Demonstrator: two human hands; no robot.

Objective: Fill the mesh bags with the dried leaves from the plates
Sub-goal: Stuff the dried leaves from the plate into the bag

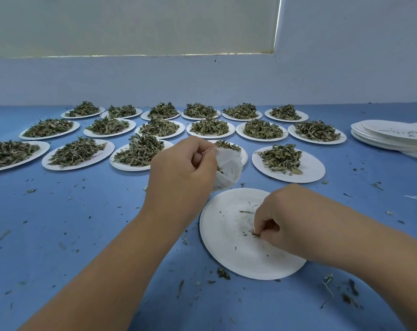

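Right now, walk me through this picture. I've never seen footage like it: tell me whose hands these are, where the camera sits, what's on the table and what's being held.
There is no machine here. A person works with two bare hands, and the single picture comes from a camera worn on their head, looking forward and down.

The left hand grips a small white mesh bag with its mouth open, and some leaf shows inside. The right hand pinches leaf scraps off a nearly empty paper plate just in front.

Beyond, on the blue table, stand rows of heaped plates of dried leaves. At the far right lies a stack of empty plates. Loose crumbs are scattered over the table.
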